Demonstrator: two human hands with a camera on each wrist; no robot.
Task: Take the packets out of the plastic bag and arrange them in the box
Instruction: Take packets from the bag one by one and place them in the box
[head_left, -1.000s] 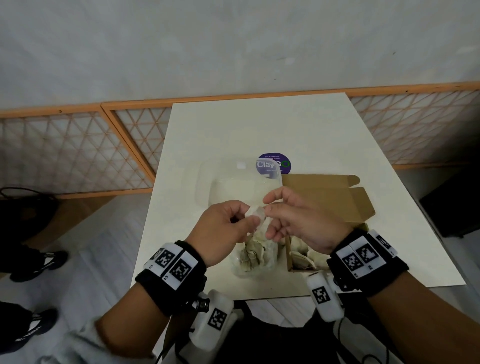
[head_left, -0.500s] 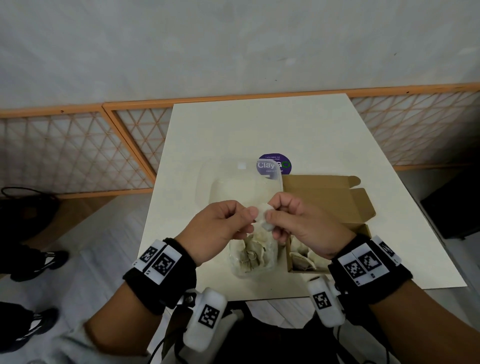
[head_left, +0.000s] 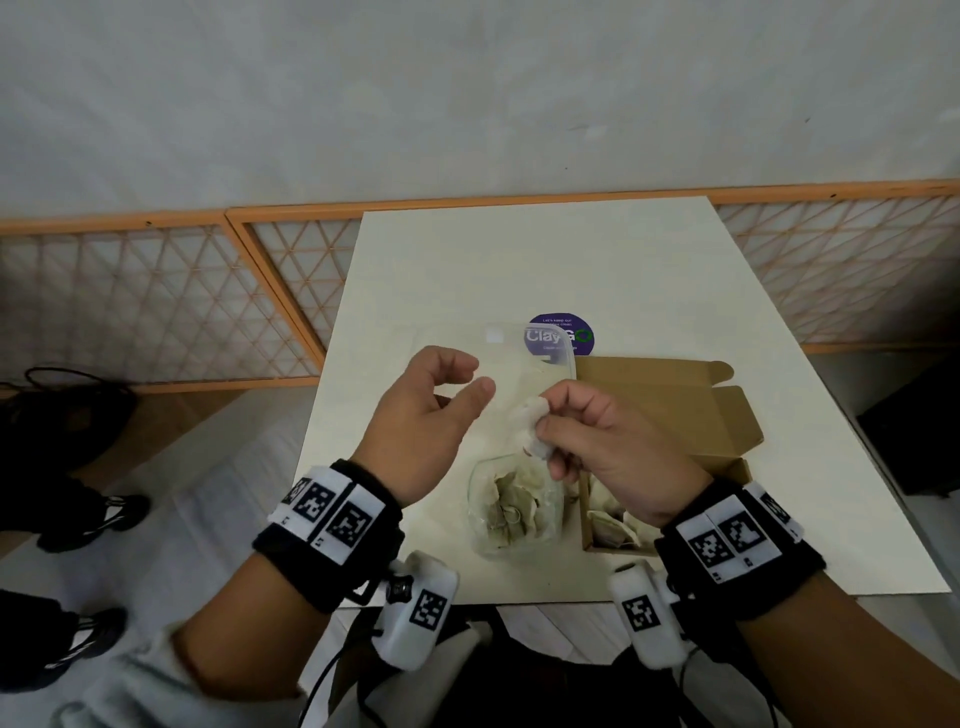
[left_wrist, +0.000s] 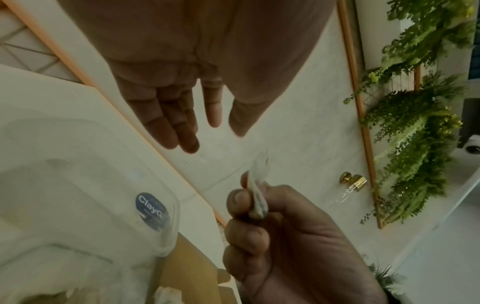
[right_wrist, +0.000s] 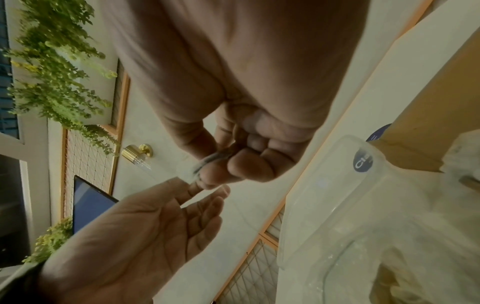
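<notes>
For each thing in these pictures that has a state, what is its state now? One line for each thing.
Left hand: open, fingers relaxed, holds nothing.
Right hand: pinches a small white packet above the bag.
Clear plastic bag: on the table, mouth open, packets still inside.
Brown cardboard box: lid flaps open, some packets already inside.
Cream table: bears the bag and box.

Soft, even light is seen in the head view, with no hard shadows on the cream rectangular table top (head_left: 519, 270); straight lines of the orange-framed lattice panels (head_left: 156, 291) are bent by wide-angle distortion toward the edges. Both wrist views are rendered dimmer and warmer, with the palms nearest the lens in shade and out of focus. Faint glare is carried by the clear plastic bag (right_wrist: 337, 185). The hanging green foliage (left_wrist: 415, 123) is smeared at the frame edge.
</notes>
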